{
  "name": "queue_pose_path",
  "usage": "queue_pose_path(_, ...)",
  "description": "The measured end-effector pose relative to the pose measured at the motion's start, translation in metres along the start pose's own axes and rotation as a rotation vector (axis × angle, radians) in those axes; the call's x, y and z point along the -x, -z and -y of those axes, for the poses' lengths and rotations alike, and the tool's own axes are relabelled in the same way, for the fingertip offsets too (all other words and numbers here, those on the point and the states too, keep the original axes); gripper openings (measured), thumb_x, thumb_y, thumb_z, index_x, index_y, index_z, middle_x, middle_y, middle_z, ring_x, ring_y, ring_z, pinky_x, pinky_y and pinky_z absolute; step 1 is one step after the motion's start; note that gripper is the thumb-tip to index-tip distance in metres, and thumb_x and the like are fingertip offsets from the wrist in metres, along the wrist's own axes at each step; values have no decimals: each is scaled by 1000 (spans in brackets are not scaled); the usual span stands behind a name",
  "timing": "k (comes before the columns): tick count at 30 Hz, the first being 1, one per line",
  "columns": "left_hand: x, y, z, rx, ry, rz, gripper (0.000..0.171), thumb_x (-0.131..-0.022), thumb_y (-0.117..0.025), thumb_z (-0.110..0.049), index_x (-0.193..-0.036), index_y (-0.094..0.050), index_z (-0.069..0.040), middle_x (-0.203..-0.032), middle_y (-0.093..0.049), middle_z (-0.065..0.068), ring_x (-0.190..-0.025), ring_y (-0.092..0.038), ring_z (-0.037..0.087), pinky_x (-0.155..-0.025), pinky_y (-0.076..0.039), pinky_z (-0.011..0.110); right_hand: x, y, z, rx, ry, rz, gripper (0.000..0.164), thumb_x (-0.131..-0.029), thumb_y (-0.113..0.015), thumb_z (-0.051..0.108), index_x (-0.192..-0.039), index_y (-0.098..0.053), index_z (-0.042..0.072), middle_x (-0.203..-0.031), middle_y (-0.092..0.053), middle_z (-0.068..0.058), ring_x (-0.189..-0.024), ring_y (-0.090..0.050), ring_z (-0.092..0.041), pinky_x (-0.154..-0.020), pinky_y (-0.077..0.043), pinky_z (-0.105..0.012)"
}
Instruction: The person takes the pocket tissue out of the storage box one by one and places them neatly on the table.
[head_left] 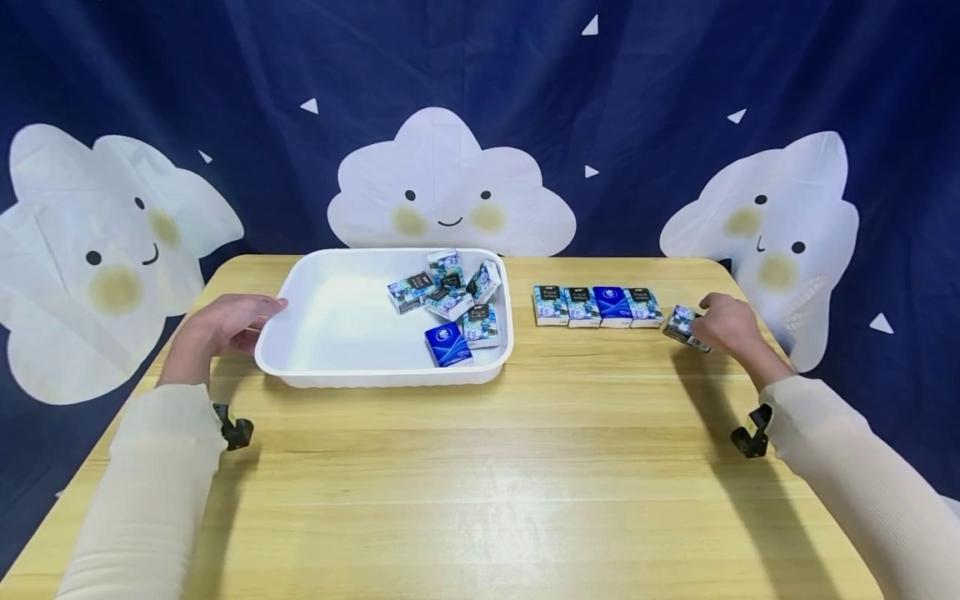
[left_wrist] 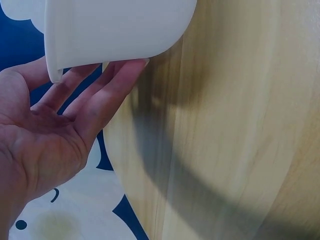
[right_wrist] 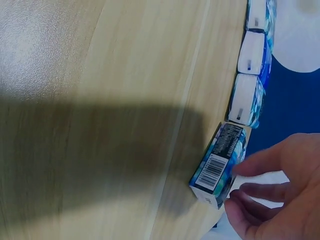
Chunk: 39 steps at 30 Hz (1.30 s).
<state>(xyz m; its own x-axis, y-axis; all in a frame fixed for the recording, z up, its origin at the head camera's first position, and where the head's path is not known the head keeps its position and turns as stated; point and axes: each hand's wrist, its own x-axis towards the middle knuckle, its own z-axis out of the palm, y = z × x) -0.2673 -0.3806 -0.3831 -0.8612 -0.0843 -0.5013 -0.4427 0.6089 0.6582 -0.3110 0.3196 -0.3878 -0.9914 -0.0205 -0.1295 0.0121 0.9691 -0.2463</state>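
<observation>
At the far left of the table, my left hand [head_left: 232, 323] holds the left end of a white plastic tray [head_left: 330, 377]. In the left wrist view the thumb reaches the rim while the fingers [left_wrist: 107, 95] lie along the outer wall. Far to the right, my right hand [head_left: 727, 323] pinches a small tissue pack [head_left: 681, 323] with a blue floral print. That pack sits tilted at the right end of a row, its barcode side showing in the right wrist view. Beside it stands the nearest floral tissue pack [right_wrist: 245, 100] of the row.
Several tissue packs form the row, one of them a plain blue pack [head_left: 612, 305]. Inside the tray's right half lie several more floral packs [head_left: 411, 292] and a blue pack [head_left: 448, 345]. A dark blue curtain [head_left: 465, 67] with clouds hangs behind the wooden table [head_left: 480, 483].
</observation>
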Motion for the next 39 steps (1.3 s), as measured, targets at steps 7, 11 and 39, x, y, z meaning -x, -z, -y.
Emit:
queue_pose_path(7, 1, -1, 0, 1, 0, -3, 78, -106, -42, -53, -159, -23, 0, -153, -39, 26, -127, -50, 34, -81, -54, 27, 0, -6, 4, -37, -24, -29, 47, -96, -61, 35, -63, -46, 5, -54, -39, -3, -53, -41, -22, -56, -39, -36)
queue_pose_path(11, 1, -1, 0, 6, 4, -1, 79, -105, -42, -54, -160, -23, 0, -154, -38, 26, -129, -48, 35, -81, -53, 26, -2, -11, 5, -47, -34, -36, 54, -96, -63, 45, -59, -43, 12, -51, -33, 5, -49, -38, -17, -51, -35, -32)
queue_pose_path(39, 1, 0, 1, 17, 0, 11, 81, -105, -42, -56, -160, -23, 0, -152, -39, 26, -125, -50, 33, -82, -53, 28, 0, -10, 11, -13, -34, -117, 23, -87, -42, 10, -90, -52, -11, -86, -55, -32, -83, -53, -48, -68, -44, -51)
